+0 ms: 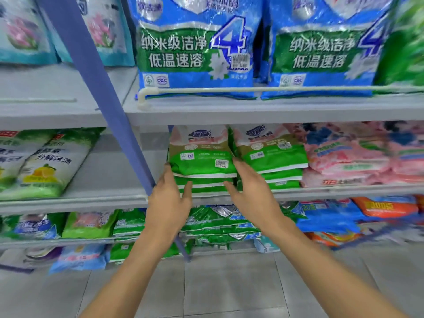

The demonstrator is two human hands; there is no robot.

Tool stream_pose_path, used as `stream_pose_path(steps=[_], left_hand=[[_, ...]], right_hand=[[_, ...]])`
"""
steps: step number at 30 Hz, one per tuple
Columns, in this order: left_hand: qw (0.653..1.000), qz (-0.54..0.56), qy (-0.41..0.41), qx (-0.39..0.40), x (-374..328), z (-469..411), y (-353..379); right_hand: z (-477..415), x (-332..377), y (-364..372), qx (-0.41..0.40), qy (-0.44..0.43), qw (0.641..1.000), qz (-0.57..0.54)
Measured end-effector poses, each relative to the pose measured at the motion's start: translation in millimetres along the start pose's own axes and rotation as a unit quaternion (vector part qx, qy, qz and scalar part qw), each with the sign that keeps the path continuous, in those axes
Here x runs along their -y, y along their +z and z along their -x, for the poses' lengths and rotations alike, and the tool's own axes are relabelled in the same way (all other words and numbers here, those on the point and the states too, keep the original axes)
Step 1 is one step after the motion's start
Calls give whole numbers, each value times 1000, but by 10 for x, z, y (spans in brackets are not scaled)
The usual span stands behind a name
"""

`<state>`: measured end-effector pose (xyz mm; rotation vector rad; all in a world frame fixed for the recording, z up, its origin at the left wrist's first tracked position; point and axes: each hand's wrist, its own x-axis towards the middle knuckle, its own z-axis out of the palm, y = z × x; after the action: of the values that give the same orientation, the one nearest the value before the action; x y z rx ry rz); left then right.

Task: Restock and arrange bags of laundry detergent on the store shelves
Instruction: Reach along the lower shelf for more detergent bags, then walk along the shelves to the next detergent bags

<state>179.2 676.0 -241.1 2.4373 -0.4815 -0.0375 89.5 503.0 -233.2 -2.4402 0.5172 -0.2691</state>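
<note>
Two bare forearms reach from the bottom of the frame toward a store shelf unit, where the left hand [168,200] and right hand [251,193] bracket a stack of green detergent bags [203,165] lying flat on the middle shelf [321,191]. Left fingers [168,174] lie straight along the stack's left side, with the thumb laid on its front edge. Right fingers [241,167] extend straight into the gap between this stack and a neighbouring green stack [275,158], the thumb touching the front of the lower bags. Neither hand curls around a bag. A price sticker [221,163] sits on the top bag. Pink bags [346,157] are piled just beside the second stack, to its right. On the upper shelf [252,111], large blue bags [195,49] stand upright behind a white rail [252,89]. A blue upright [98,88] slants across the picture left of the hands, and lemon-printed bags [46,164] lie on the shelf beyond it. More green bags [213,220] are stacked on the shelf below, above a grey tiled floor [229,283].
</note>
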Motion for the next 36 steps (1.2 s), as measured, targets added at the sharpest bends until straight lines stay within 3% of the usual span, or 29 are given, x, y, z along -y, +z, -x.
stream_pose_path(steps=[6,11,17,27,36], left_hand=[[995,-59,43,67,-184,436,-259],[987,-73,109,94,-637,726,-257],[963,-96,231,102,-1623,1096,-36],[921,-71,358,135,-3290,1982,708],[871,-45,451,192,-4578,2533,1542]], right_hand=[[488,0,-506,26,10,995,93],[1058,-229,-1048,-26,79,991,109],[1790,-721,-1894,-72,155,980,104],[3124,-1631,-3254,-190,263,941,97],[3809,-2486,-4048,-253,342,900,92]])
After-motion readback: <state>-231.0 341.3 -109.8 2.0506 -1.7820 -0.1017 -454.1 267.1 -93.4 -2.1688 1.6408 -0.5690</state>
